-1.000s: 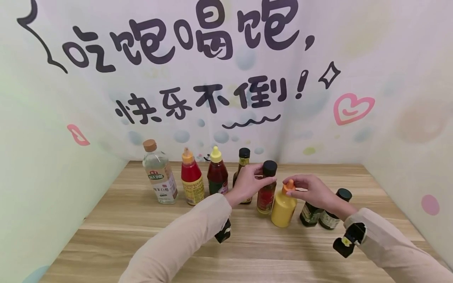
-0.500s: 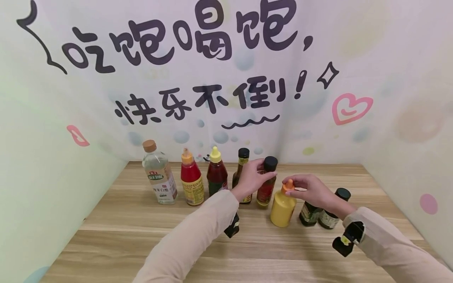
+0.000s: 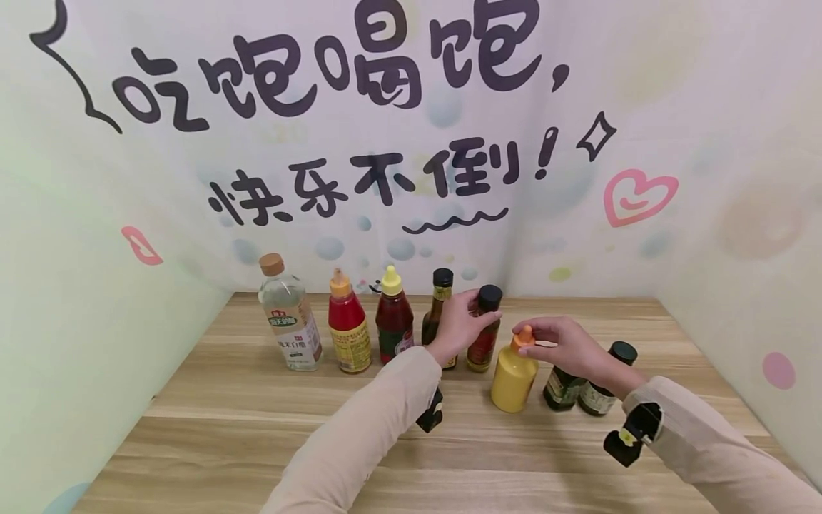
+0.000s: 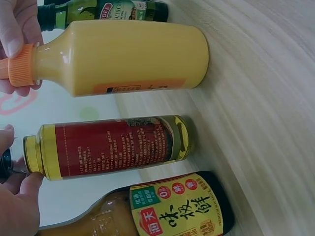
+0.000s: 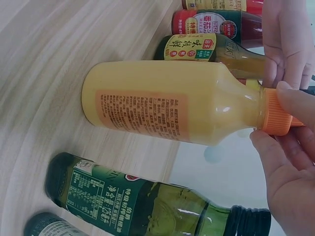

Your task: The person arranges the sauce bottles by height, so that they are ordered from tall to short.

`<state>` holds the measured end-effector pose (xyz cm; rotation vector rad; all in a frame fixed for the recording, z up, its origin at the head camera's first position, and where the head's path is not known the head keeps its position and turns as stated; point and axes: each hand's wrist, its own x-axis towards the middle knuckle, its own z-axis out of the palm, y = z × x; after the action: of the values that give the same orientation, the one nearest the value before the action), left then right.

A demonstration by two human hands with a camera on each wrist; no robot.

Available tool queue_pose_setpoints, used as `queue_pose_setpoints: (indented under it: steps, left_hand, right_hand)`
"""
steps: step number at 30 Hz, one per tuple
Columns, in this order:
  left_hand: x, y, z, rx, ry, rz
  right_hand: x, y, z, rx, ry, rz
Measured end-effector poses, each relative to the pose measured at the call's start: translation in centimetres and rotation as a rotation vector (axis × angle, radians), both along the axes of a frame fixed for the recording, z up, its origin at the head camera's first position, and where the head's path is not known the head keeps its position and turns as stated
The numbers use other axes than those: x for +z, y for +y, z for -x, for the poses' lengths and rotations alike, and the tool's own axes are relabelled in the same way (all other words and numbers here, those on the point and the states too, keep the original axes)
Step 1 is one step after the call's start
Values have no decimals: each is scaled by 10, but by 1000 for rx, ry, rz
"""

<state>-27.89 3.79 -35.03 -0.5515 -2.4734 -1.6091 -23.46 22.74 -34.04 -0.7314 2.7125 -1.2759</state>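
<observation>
Beside a “味极鲜” bottle (image 4: 182,210), a red-labelled bottle (image 4: 113,147) is being gripped by left hand (image 3: 459,325), yellow bottle (image 5: 147,93) by right hand (image 3: 571,350).

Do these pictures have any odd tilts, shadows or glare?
Head view: bright, fairly even light, with soft shadows on the wooden table; left wrist view: dimmer and turned sideways, so the upright yellow bottle seems to lie down; right wrist view: also sideways, with small glints near that bottle's neck.

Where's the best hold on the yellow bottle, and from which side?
Probably the ribbed orange cap, from above and the right, where the right hand pinches it: the yellow bottle stands upright, narrowing upward, with the red-labelled bottle on its left.
</observation>
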Motion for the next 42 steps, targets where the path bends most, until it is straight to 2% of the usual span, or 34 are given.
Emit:
queue_pose_setpoints:
  steps: [18,25,34,42]
  left_hand:
    - [-9,3,3,28,-1,-41]
    - [-11,4,6,49,5,-27]
    - [-13,5,9,33,16,-14]
    - [-12,5,11,20,-15,-14]
  right_hand:
    - [-2,1,1,-13,9,-5]
    - [0,1,0,-6,4,3]
    - [0,0,1,5,14,-7]
    - [0,0,1,10,37,-7]
